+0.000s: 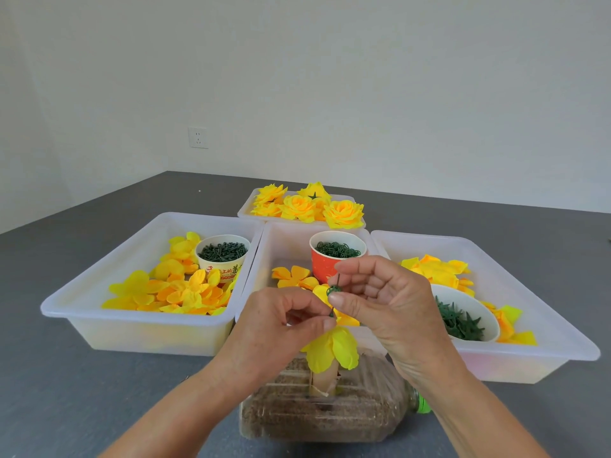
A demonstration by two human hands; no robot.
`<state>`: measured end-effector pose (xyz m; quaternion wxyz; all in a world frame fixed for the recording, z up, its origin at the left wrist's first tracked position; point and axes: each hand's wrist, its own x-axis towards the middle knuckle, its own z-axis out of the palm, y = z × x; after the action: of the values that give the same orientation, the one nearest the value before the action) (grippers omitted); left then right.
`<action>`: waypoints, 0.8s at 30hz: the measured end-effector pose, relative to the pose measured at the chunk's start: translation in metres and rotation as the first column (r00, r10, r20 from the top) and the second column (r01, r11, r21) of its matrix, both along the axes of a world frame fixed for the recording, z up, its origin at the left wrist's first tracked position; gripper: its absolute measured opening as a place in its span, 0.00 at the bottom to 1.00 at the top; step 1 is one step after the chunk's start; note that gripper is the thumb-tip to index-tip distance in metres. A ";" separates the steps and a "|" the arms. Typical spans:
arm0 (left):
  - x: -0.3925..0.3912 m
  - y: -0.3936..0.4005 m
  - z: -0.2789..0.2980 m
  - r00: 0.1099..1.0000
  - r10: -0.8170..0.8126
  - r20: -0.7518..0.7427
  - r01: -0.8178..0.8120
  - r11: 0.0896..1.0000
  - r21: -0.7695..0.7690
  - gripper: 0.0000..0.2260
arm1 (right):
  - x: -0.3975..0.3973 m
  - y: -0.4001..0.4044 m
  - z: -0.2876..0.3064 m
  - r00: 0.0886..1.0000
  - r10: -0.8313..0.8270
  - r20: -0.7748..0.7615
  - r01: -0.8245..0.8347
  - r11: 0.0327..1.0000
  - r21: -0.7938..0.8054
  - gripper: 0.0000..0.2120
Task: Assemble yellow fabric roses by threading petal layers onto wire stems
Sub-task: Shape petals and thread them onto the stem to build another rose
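My left hand (281, 322) pinches a thin green wire stem (338, 281) just above a yellow petal layer (332, 353) that hangs below the fingers. My right hand (380, 299) pinches a small green ring piece (332, 289) on that stem, thumb and forefinger closed on it. The stem's tip sticks up between my right fingers. Beneath both hands lies a clear plastic bottle (330, 411) filled with brown grains, on its side, with a short tan post (325, 380) rising from it under the petals.
Three white trays hold loose yellow petals: left tray (99, 292) with a cup of green pegs (223, 252), middle tray (264, 259) with a red cup of green rings (337, 251), right tray (545, 309) with a bowl of green calyxes (463, 319). Finished roses (307, 206) fill the far tray.
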<state>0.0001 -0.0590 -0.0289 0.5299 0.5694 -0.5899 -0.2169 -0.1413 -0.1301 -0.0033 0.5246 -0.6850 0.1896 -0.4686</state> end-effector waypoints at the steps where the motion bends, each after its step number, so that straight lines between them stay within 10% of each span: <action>1: 0.000 0.000 0.000 1.000 0.003 -0.006 -0.002 1.000 0.003 0.07 | 0.000 0.000 -0.001 1.000 0.002 -0.005 -0.002 1.000 0.002 0.14; 24: 0.002 0.004 -0.007 0.967 0.025 -0.254 -0.002 0.996 0.089 0.06 | -0.007 0.000 -0.024 0.992 0.115 -0.047 -0.102 0.971 0.217 0.15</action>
<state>0.0020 -0.0554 -0.0360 0.5771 0.5637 -0.5028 -0.3105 -0.1485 -0.1297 -0.0278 0.6141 -0.6476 0.2168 -0.3956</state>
